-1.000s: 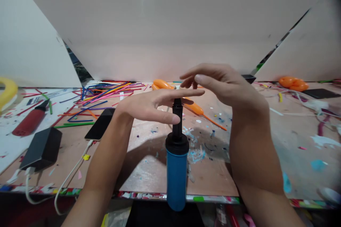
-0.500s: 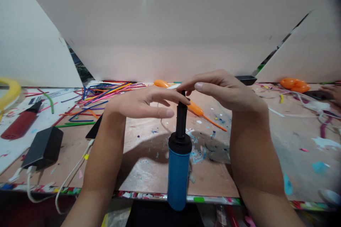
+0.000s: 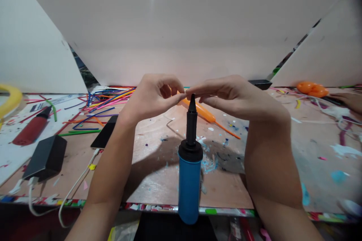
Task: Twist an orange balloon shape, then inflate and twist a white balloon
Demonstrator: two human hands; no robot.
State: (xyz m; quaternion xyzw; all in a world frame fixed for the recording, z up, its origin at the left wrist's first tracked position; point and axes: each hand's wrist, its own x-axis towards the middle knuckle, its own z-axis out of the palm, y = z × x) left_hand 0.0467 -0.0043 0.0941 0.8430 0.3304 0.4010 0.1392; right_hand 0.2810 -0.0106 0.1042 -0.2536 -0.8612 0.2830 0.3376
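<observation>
A balloon hand pump [image 3: 189,188] with a blue barrel and black top stands upright in front of me, its tapered black nozzle [image 3: 192,104] pointing up. Just left of the nozzle tip, my left hand [image 3: 158,98] is closed, thumb and fingertips pinched together. My right hand [image 3: 229,96] arches in from the other side, its fingers together over the tip and the thumb close below. The two hands' fingertips almost meet. Whatever they pinch is too small or hidden to make out. Behind them lies an inflated orange balloon [image 3: 205,113] with a thin uninflated tail.
Several uninflated balloons [image 3: 98,107] lie at the left, near a phone [image 3: 105,132], a black box [image 3: 46,156] with a white cable and a red pump [image 3: 32,130]. White boards [image 3: 181,26] wall the back. At right are an orange balloon shape [image 3: 312,89] and another person's hand [image 3: 349,101].
My left hand has risen and turned from outstretched fingers to a pinch. The right hand's thumb has come down nearer the nozzle. The pump has hardly moved.
</observation>
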